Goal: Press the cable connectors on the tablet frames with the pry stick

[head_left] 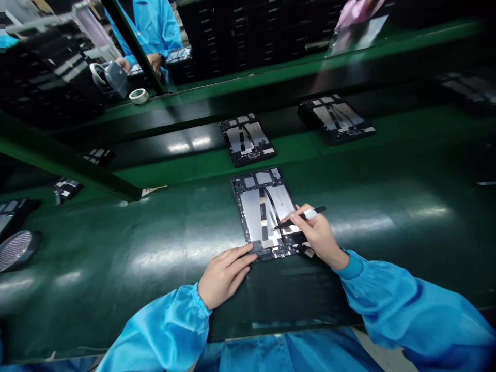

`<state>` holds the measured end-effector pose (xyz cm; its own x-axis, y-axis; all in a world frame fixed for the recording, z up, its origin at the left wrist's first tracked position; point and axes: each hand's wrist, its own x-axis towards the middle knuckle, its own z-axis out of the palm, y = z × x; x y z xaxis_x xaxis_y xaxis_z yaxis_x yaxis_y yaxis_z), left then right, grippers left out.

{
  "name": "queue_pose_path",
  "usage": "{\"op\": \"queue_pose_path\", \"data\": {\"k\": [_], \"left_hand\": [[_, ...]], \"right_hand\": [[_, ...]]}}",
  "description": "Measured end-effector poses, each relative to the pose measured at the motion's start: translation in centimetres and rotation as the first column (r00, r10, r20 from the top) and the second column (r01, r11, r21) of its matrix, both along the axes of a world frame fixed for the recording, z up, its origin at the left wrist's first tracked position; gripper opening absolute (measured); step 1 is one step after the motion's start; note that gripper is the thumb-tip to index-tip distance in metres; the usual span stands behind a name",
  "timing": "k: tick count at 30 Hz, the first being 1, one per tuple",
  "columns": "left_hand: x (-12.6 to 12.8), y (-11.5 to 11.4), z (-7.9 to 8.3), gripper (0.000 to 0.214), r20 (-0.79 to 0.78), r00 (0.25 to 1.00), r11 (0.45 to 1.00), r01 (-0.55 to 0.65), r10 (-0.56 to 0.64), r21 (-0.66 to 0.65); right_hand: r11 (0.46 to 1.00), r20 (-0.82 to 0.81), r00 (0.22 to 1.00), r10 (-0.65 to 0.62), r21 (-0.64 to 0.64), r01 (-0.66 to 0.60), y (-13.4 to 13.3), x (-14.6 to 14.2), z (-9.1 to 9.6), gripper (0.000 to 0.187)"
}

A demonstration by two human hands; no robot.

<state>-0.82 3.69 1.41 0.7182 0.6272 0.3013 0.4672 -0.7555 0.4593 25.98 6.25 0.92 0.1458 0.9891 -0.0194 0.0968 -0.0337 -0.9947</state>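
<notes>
An opened tablet point(251, 214) lies on the green bench in front of me, its silver battery area, black strips and small boards exposed. With fingers stretched out, my left hand point(227, 274) rests its fingertips on the tablet's lower left edge. My right hand point(318, 235) is over the right side of the tablet, pinching black tweezers point(289, 223). The tweezers' tip points down to the left, at the inner strips near the tablet's lower middle; whether it touches them I cannot tell. Something white shows at the fingers near the tweezers' back end.
Two more opened tablets, one point(248, 139) just behind mine and another point(339, 118) farther right, lie on the line. A green post point(77, 160) slants across the left. A tape roll point(138, 96) sits on the ledge. Beyond it, a person in blue point(155, 26) handles parts beside stacked black trays.
</notes>
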Motion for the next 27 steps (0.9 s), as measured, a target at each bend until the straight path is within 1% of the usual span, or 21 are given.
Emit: {"op": "queue_pose_path", "data": {"k": [1, 5, 7, 14, 18, 20, 21, 23, 25, 27], "left_hand": [[0.0, -0.1, 0.0, 0.030, -0.011, 1.000, 1.000, -0.007, 0.008, 0.025], [-0.1, -0.5, -0.2, 0.029, -0.121, 0.992, 0.973, 0.007, 0.021, 0.230], [0.0, -0.6, -0.3, 0.029, -0.163, 0.986, 0.961, 0.007, 0.040, 0.277], [-0.1, -0.4, -0.5, 0.027, -0.148, 0.989, 0.957, 0.022, 0.023, 0.290], [0.2, -0.7, 0.0, 0.025, -0.171, 0.984, 0.951, -0.002, 0.057, 0.308], [0.3, -0.9, 0.3, 0.021, -0.174, 0.981, 0.952, -0.028, 0.084, 0.304], [0.3, -0.9, 0.5, 0.019, -0.163, 0.982, 0.953, -0.041, 0.094, 0.299], [-0.1, -0.9, 0.6, 0.022, -0.147, 0.982, 0.952, -0.067, 0.116, 0.300], [-1.0, -0.8, 0.7, 0.027, -0.178, 0.971, 0.937, -0.096, 0.162, 0.335], [-2.4, -0.4, 0.6, 0.029, -0.239, 0.940, 0.910, -0.137, 0.245, 0.390]], "right_hand": [[1.000, -0.001, 1.000, 0.007, -0.009, -0.008, 0.0, 0.0, 0.0, 0.037], [0.999, -0.021, 1.000, 0.016, -0.028, -0.016, -0.1, 0.1, 0.0, 0.038], [0.999, -0.042, 0.999, 0.019, -0.036, -0.020, -0.1, 0.1, 0.0, 0.038], [0.998, -0.077, 0.997, 0.024, -0.051, -0.028, 0.2, 0.1, 0.0, 0.040], [0.996, -0.088, 0.994, 0.057, -0.058, -0.063, 0.7, 0.1, 0.0, 0.040], [0.995, -0.103, 0.992, 0.077, -0.053, -0.083, 1.1, -0.4, 0.0, 0.041], [0.994, -0.109, 0.990, 0.092, -0.044, -0.097, 1.3, -0.9, 0.0, 0.040], [0.989, -0.120, 0.983, 0.141, -0.019, -0.144, 1.8, -2.8, 0.0, 0.039], [0.977, -0.131, 0.969, 0.211, 0.010, -0.211, 2.5, -5.5, 0.2, 0.037], [0.961, -0.142, 0.950, 0.277, 0.046, -0.273, 3.6, -8.7, 0.4, 0.036]]}}
